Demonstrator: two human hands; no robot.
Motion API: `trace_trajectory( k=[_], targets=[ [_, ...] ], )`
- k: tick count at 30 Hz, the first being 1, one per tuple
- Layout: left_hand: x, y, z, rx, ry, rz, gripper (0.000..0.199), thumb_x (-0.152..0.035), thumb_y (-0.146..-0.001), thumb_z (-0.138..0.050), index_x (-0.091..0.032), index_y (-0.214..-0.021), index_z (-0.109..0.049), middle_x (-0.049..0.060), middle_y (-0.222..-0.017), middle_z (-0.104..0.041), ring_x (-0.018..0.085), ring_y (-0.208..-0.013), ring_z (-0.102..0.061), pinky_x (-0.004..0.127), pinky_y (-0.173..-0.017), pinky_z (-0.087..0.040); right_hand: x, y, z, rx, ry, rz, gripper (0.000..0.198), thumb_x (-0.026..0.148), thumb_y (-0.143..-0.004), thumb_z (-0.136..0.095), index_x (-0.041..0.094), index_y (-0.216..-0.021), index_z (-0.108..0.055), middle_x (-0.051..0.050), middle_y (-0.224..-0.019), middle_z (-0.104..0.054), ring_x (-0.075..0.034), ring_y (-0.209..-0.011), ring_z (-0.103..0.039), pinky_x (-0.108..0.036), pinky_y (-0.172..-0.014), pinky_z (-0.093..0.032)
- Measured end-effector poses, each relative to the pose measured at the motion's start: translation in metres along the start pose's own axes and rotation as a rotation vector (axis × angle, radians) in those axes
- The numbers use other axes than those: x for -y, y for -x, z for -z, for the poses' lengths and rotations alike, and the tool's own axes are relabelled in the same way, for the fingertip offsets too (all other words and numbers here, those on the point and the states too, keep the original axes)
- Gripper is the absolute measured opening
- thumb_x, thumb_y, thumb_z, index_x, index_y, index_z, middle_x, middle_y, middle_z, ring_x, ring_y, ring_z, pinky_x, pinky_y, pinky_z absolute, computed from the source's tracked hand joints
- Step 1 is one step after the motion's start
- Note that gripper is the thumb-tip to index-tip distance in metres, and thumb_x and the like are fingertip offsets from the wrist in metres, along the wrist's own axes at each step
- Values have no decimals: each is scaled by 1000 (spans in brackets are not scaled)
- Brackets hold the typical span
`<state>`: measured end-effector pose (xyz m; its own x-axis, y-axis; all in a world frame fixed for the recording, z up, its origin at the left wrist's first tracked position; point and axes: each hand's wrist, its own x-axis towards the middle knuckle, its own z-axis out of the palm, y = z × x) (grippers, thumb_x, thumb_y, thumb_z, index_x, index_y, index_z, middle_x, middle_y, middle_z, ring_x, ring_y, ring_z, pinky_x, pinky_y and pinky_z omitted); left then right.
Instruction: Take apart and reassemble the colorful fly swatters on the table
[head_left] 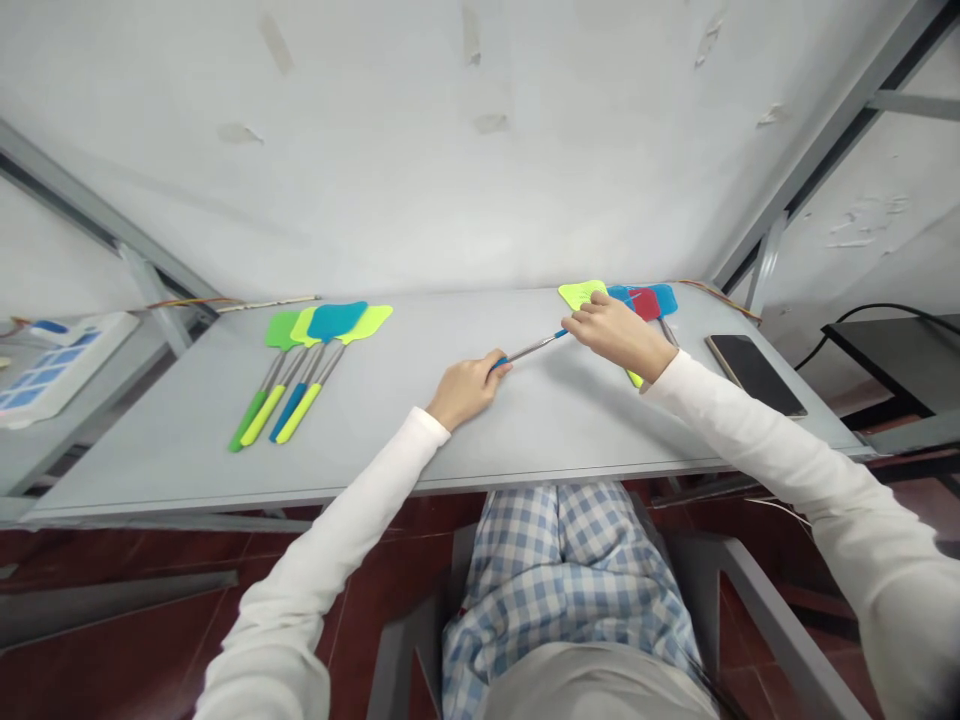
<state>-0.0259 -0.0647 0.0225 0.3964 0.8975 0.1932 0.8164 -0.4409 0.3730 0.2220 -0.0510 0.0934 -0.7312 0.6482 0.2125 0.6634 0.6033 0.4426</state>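
Over the middle of the desk, my left hand [469, 388] is closed around the blue grip of a fly swatter [532, 350] with a thin metal shaft. At the other end of that shaft, my right hand [619, 335] is closed at the swatter's blue neck, and its fingers hide part of the head. Just behind my right hand lie a lime swatter [581, 292], a red swatter head [643, 304] and a blue swatter head [664, 298], overlapping. A lime handle end shows below my right wrist.
Several swatters in green, lime and blue lie fanned at left, including a blue-headed swatter [337, 320]. A dark phone [754, 372] lies at the right of the grey desk [405, 470]. A white wall stands behind, with metal frame posts at both sides.
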Motion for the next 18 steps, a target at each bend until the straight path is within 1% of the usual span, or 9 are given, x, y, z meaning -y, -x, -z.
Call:
trace_trajectory(
  k=[2, 4, 5, 7, 9, 10, 12, 14, 18],
  targets=[
    [0, 0, 2, -8, 203, 17, 32, -44, -96, -38, -22, -95, -60, 1, -71, -62, 17, -67, -60, 27, -64, -39, 10, 6, -3, -144, -66, -89, 34, 8, -93, -36, 21, -112, -62, -8, -97, -70, -23, -98, -59, -40, -93, -36],
    [-4, -2, 0, -5, 490, 80, 35, -48, -96, -37, -21, -89, -58, -3, -61, -50, 12, -55, -50, 24, -58, -38, 26, 9, -6, -333, -147, -272, 33, 21, -98, -35, 26, -124, -54, -8, -119, -64, -24, -117, -52, -46, -102, -31],
    [-9, -4, -3, 10, 644, 131, 36, -50, -96, -36, -21, -89, -56, -5, -57, -43, 9, -48, -44, 22, -53, -36, 34, 10, -8, -414, -194, -382, 33, 27, -99, -34, 25, -126, -52, -10, -125, -61, -26, -122, -49, -47, -104, -29],
    [-23, -8, -11, 61, 917, 230, 36, -50, -97, -32, -21, -92, -51, -8, -55, -34, 6, -39, -31, 20, -42, -28, 50, 7, -14, -498, -317, -585, 33, 37, -99, -34, 18, -117, -54, -16, -122, -60, -29, -119, -51, -48, -101, -33],
    [-41, -12, -20, 117, 1093, 268, 31, -47, -98, -28, -22, -95, -45, -9, -56, -33, 6, -35, -28, 19, -38, -26, 58, 2, -24, -455, -520, -692, 35, 45, -97, -38, 15, -104, -55, -16, -108, -63, -28, -104, -58, -43, -91, -42],
    [-50, -14, -25, 147, 1125, 262, 28, -45, -99, -26, -23, -95, -43, -9, -56, -36, 6, -35, -32, 19, -38, -29, 59, -2, -30, -398, -652, -721, 34, 46, -97, -39, 16, -99, -54, -14, -99, -64, -25, -94, -60, -39, -84, -45],
    [-67, -18, -34, 204, 1089, 240, 24, -42, -99, -23, -24, -94, -37, -7, -56, -44, 10, -37, -44, 22, -41, -38, 55, -7, -43, -281, -896, -758, 29, 45, -96, -42, 18, -91, -51, -7, -84, -64, -20, -77, -61, -32, -71, -46],
    [-79, -23, -42, 238, 996, 233, 21, -40, -100, -22, -25, -93, -34, -5, -54, -50, 14, -40, -51, 26, -42, -42, 47, -11, -55, -202, -1038, -802, 20, 39, -94, -47, 20, -87, -49, -2, -73, -62, -16, -67, -59, -27, -64, -43],
    [-83, -33, -50, 182, 858, 215, 13, -27, -97, -30, -25, -89, -40, -5, -52, -50, 13, -40, -43, 28, -46, -37, 34, -12, -70, -53, -1207, -881, 15, 31, -91, -52, 21, -81, -47, 4, -57, -56, -13, -56, -54, -24, -58, -38]
  ],
)
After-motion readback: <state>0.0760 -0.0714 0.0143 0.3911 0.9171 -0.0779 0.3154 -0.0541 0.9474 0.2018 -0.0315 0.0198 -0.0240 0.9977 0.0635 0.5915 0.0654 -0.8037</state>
